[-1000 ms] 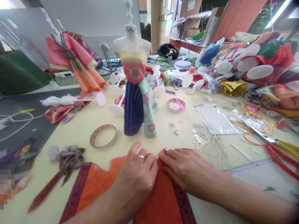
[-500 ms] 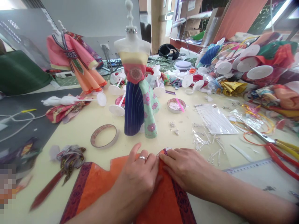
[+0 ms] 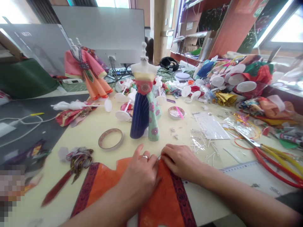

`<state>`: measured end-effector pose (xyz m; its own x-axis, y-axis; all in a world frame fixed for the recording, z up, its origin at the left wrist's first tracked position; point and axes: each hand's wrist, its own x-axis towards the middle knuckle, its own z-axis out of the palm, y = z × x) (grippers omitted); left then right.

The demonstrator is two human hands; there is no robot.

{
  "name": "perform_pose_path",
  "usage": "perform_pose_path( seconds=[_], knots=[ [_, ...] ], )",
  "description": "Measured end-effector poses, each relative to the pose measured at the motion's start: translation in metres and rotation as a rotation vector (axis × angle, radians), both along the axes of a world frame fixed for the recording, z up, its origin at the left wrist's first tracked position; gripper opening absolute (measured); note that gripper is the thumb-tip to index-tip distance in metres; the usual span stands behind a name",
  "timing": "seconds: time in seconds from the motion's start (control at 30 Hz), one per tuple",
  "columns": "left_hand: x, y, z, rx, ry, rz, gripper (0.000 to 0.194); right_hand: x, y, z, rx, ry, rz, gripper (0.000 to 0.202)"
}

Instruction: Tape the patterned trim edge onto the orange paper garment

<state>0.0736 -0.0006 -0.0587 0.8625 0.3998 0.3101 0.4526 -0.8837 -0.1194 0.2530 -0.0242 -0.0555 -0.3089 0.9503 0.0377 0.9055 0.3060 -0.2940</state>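
Head has lifted — both hands still press the same spot: left hand (image 3: 142,171) and right hand (image 3: 181,160) lie flat, fingers half-curled, on the orange garment (image 3: 163,201), gripping nothing.

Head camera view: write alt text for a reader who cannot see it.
Two bare hands, the left hand wearing a ring and the right hand, press together on an orange garment with dark purple borders lying flat on a cream table. Beyond them stand a small dressed mannequin and a roll of tape, amid scattered fabrics, stands and scissors.
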Motion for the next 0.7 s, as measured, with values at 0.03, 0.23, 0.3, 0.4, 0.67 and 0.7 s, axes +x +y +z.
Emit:
perform_pose_path(
  seconds=[0.03, 0.23, 0.3, 0.4, 0.67, 0.7],
  knots=[
    [0.0, 0.0, -0.0003, 0.007, -0.004, -0.002, 0.014, -0.0021, 0.0016, 0.0002, -0.008, 0.008, -0.022, 0.015],
    [-0.0001, -0.0001, -0.0017, 0.005, -0.004, -0.012, 0.011, -0.009, 0.0055, 0.0048, -0.06, 0.02, -0.106, 0.007],
    [0.0001, 0.0001, -0.0021, 0.001, -0.005, -0.008, 0.015, -0.0096, 0.0058, 0.0061, -0.061, 0.008, -0.115, 0.009],
    [0.0002, 0.0003, -0.0028, -0.007, -0.001, 0.003, 0.02, -0.0103, 0.0061, 0.0074, -0.068, 0.003, -0.122, 0.008],
    [-0.0014, -0.0004, -0.0041, 0.03, 0.034, -0.001, 0.019, -0.0105, 0.0087, 0.0084, -0.068, 0.006, -0.107, 0.011],
    [-0.0014, -0.0006, -0.0037, 0.031, 0.035, 0.0, 0.021, -0.0104, 0.0091, 0.0083, -0.069, 0.006, -0.105, 0.01]
  ],
)
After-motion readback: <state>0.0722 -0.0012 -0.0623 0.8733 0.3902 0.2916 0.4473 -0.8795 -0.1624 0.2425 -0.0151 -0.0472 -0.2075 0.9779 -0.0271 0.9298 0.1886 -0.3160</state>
